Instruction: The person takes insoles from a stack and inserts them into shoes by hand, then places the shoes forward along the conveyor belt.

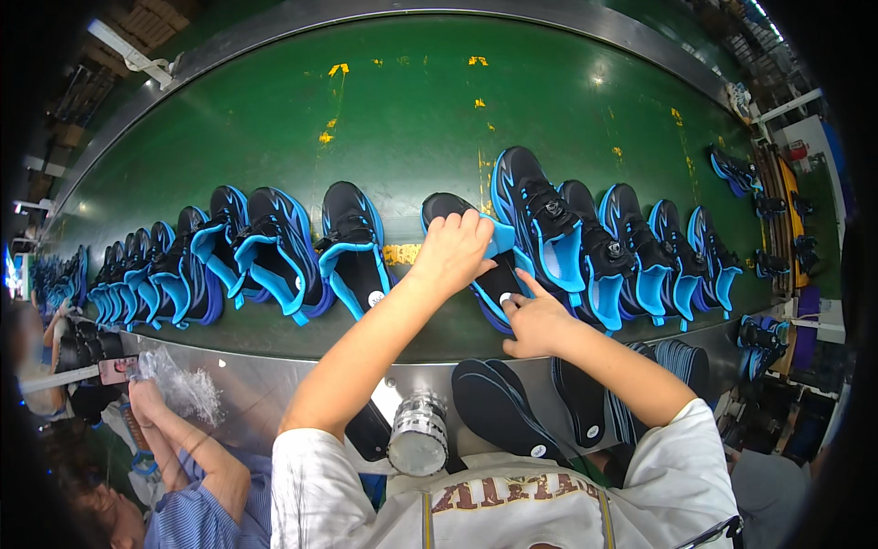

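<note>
A black and blue sports shoe (443, 205) lies on the green belt in front of me, toe pointing away. My left hand (453, 249) is closed over its upper and grips the bright blue tongue (500, 240). At the heel opening, my right hand (538, 320) holds the collar, the index finger reaching along the inner side. A dark insole (495, 280) with a round white sticker shows inside the shoe. Part of the shoe's side is hidden behind my left hand. Close on the right stands a matching shoe (521, 183) with a dial on its tongue.
Rows of similar shoes (274, 229) line the green belt (412, 110) to both sides. Along the metal ledge (274, 366) nearest me lie black insoles (498, 403), a stack of insoles (681, 361) and a silver-wrapped round container (419, 435). A co-worker's arms (197, 448) hold a phone at the left.
</note>
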`<state>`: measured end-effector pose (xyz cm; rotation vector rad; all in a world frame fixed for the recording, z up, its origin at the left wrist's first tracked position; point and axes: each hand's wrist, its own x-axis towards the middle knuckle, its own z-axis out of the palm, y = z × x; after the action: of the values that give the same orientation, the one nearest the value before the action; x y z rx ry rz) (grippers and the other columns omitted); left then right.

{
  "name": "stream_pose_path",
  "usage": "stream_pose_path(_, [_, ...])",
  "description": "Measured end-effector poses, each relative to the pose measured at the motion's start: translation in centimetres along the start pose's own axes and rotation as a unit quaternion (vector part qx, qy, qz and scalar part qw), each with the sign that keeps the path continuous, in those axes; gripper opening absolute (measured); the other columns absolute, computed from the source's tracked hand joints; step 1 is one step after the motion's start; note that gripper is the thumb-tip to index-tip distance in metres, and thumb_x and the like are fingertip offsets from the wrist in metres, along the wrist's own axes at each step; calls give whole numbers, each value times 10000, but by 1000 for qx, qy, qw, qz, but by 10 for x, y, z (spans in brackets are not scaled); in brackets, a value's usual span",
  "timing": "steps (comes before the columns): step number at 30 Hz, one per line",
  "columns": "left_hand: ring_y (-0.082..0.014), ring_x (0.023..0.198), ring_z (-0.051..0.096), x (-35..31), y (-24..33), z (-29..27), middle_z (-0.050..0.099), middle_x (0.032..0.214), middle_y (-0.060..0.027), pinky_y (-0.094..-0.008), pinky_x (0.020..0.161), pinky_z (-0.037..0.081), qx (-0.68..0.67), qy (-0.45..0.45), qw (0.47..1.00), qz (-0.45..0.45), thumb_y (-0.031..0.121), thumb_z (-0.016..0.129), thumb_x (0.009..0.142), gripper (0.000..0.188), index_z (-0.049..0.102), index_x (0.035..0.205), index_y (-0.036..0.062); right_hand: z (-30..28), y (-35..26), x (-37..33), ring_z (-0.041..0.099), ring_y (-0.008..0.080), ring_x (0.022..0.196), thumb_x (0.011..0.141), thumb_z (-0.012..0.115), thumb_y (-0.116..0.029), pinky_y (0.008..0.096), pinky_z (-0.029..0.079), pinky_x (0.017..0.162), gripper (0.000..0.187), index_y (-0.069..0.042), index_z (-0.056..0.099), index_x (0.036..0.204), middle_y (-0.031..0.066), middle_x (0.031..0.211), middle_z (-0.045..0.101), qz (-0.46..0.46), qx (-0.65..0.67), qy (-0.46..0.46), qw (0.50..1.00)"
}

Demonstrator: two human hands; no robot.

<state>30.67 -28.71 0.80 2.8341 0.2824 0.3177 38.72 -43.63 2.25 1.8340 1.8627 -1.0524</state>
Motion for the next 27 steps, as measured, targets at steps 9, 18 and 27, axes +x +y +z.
stream_pose_path(9, [-267, 696, 513, -20, -11, 12, 480, 786, -108, -360, 593, 422, -5, -11, 999, 34, 154, 588, 693, 238, 469, 862, 37, 41, -7, -32, 448, 313, 1054, 680, 562, -138, 484, 178, 972, 283, 12, 558, 921, 227, 1052, 498, 15, 103, 466, 878])
stream_pose_path(18, [-272, 611, 483, -61, 20, -27, 457, 699, -110, -366, 537, 378, -130, 47, 990, 11, 53, 540, 684, 129, 485, 798, 30, 108, -42, -55, 452, 391, 1028, 732, 615, -122, 378, 391, 860, 234, -57, 593, 955, 277, 1179, 383, 29, 394, 467, 791])
stream_pose_path(27, [-41, 449, 282, -19, -5, -62, 512, 707, -33, -183, 418, 244, -634, 152, 695, -304, 178, 430, 847, 183, 386, 695, 87, 79, -51, -42, 338, 423, 1099, 742, 580, -307, 450, 281, 932, 678, -126, 230, 1294, 279, 1264, 227, 11, 291, 448, 846])
